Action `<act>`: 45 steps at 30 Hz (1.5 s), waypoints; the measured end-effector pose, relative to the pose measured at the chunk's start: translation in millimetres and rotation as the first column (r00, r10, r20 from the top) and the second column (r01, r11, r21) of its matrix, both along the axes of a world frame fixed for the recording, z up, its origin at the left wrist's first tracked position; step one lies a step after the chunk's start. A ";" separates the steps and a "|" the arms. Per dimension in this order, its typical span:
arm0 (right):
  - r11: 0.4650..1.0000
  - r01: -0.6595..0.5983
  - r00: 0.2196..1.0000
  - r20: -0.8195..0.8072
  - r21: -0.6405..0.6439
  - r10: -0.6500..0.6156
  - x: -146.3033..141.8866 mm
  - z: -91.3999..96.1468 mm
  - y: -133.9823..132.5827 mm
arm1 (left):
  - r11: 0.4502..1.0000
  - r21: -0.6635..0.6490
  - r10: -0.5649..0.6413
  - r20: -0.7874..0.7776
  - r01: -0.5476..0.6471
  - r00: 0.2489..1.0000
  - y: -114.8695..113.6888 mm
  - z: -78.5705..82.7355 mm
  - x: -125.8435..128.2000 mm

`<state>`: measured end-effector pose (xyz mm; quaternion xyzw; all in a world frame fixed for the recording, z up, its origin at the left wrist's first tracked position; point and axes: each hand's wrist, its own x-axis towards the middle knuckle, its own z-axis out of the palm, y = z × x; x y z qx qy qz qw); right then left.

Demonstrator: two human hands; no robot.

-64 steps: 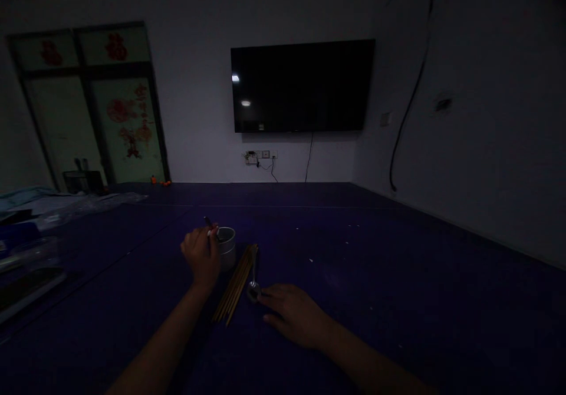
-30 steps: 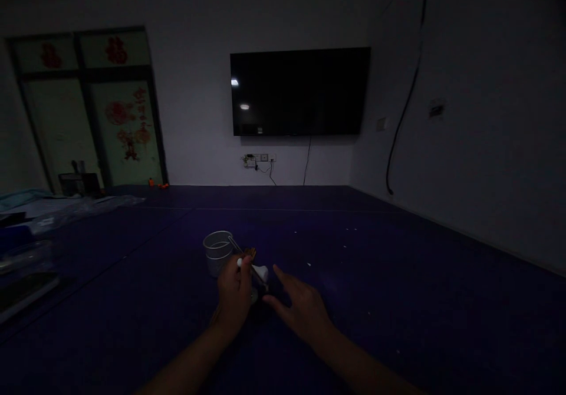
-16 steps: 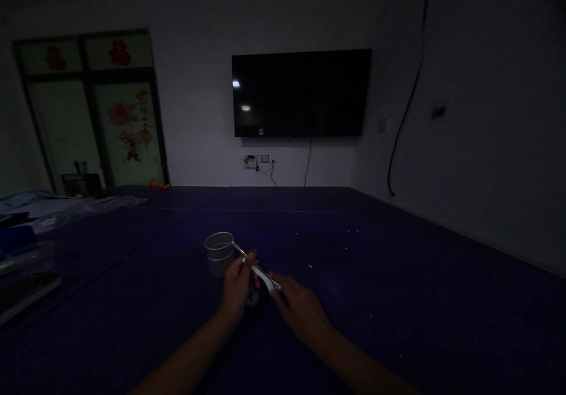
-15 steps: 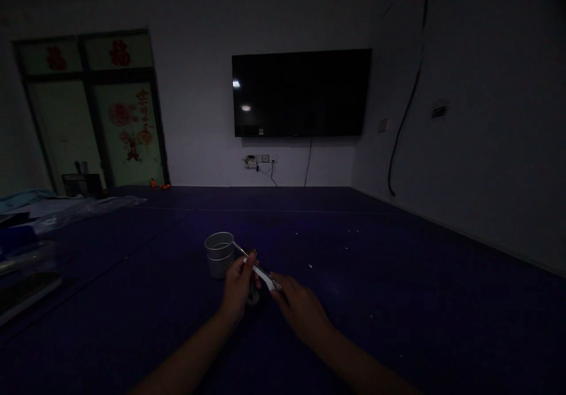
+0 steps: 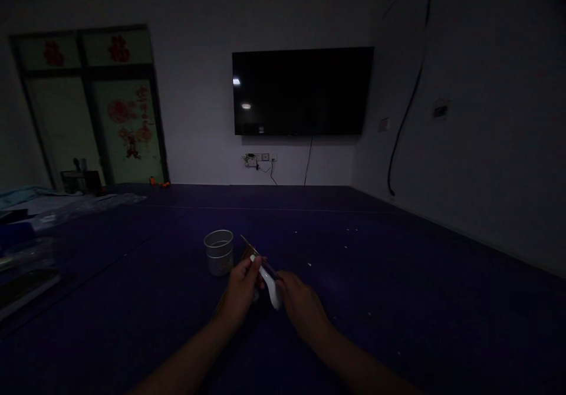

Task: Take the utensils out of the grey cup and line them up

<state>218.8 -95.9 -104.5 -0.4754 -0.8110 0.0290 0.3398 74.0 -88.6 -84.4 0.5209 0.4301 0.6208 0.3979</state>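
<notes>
My left hand (image 5: 241,292) is closed on a thin utensil with a white end (image 5: 269,283); its slim shaft points up and away toward a small metal cup (image 5: 219,252). My right hand (image 5: 300,306) meets it from the right, fingers curled on the white end. Both hands hover just above the dark blue surface (image 5: 354,300), a little in front and to the right of the cup. A bundle of wooden chopsticks (image 5: 250,252) lies beside the cup, mostly hidden behind my left hand.
The room is very dark. A black wall-mounted screen (image 5: 303,91) hangs ahead, with sockets (image 5: 259,158) and cables below it. Plastic-wrapped items (image 5: 26,259) lie at the left edge. A decorated glass door (image 5: 124,124) stands at the back left.
My left hand carried the utensil from the cup toward me and to the right. My right hand lifted off the surface and closed on the utensil's white end.
</notes>
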 end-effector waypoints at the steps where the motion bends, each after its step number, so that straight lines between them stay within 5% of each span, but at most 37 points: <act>1: 1.000 0.009 1.000 -0.027 0.014 -0.009 0.2 -0.7 0.7 | 1.000 -0.005 0.014 0.007 -0.014 1.000 -0.3 -0.5 -0.2; 8: 0.999 0.004 0.986 -0.165 0.054 0.005 1.8 -8.1 8.1 | 0.997 -0.045 0.063 0.125 -0.058 0.990 1.5 -4.1 -0.6; 14: 1.000 -0.009 0.994 -0.109 0.007 0.009 4.1 -16.0 15.4 | 0.999 -0.036 0.020 0.203 -0.013 0.979 -1.1 -1.5 -1.1; 32: 0.995 -0.014 1.000 0.009 -0.096 0.015 6.5 -19.3 20.3 | 0.976 0.105 0.210 -0.262 -0.189 0.942 3.0 -9.3 -8.7; 45: 0.991 -0.049 0.999 0.003 -0.123 0.050 4.8 -13.9 15.4 | 0.977 0.103 0.210 -0.308 -0.187 0.928 2.1 -11.8 -5.6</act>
